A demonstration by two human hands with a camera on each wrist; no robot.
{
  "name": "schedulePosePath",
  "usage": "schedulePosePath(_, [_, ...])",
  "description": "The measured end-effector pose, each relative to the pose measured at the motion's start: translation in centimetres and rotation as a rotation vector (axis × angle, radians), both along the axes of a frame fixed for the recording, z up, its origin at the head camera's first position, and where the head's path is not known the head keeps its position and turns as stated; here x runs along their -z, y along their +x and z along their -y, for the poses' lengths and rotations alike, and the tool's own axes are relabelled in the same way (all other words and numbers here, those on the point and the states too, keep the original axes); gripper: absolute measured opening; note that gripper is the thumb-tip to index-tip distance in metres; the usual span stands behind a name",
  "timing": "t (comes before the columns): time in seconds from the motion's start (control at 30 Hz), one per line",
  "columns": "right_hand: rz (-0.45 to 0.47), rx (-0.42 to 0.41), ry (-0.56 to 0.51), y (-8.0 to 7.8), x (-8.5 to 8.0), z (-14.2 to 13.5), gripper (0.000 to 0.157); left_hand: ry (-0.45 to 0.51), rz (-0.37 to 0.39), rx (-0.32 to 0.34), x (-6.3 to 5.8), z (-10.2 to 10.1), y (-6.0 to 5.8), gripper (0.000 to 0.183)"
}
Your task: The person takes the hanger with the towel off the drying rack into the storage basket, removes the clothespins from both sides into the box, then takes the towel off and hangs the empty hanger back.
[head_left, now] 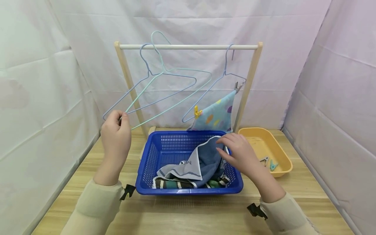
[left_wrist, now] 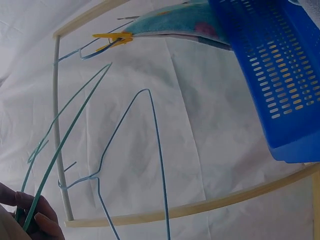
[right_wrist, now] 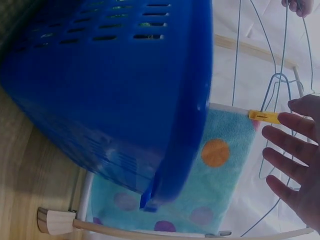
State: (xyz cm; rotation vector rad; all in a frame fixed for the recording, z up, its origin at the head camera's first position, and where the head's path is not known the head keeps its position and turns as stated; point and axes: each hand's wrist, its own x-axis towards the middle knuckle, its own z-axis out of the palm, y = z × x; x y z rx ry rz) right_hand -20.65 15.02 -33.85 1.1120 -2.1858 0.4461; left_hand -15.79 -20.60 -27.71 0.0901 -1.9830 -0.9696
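Note:
My left hand [head_left: 116, 138] grips a mint-green wire hanger [head_left: 143, 93] at its lower left corner. The hanger's hook rises above the rack's white bar [head_left: 194, 47]; whether it rests over the bar I cannot tell. Behind it a blue hanger [left_wrist: 161, 165] hangs on the bar. My right hand [head_left: 239, 151] is over the right side of the blue basket [head_left: 189, 192], its fingers spread and holding nothing in the right wrist view. Close to those fingertips stands the raised fold of a grey-blue towel [head_left: 209, 160]. A striped cloth [head_left: 176, 184] lies under it.
On the rack's right, another blue hanger [head_left: 205, 93] carries a spotted turquoise towel [head_left: 218, 112], fixed by a yellow clothespin [head_left: 197, 112] and a grey one [head_left: 237, 87]. A yellow tray [head_left: 286, 163] with a few clothespins [head_left: 273, 165] sits beside the basket.

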Motion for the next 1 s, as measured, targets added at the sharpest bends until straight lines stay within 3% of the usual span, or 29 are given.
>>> schedulePosePath(0.37, [0.041, 0.027, 0.045, 0.3, -0.4, 1.3, 0.015, -0.035, 0.061, 0.028, -0.3, -0.5, -1.4, 0.029])
schedulePosePath(1.0, [0.115, 0.062, 0.087, 0.5, 0.0, 1.8, 0.017, -0.120, 0.140, 0.020, 0.9, -0.4, -2.4, 0.024])
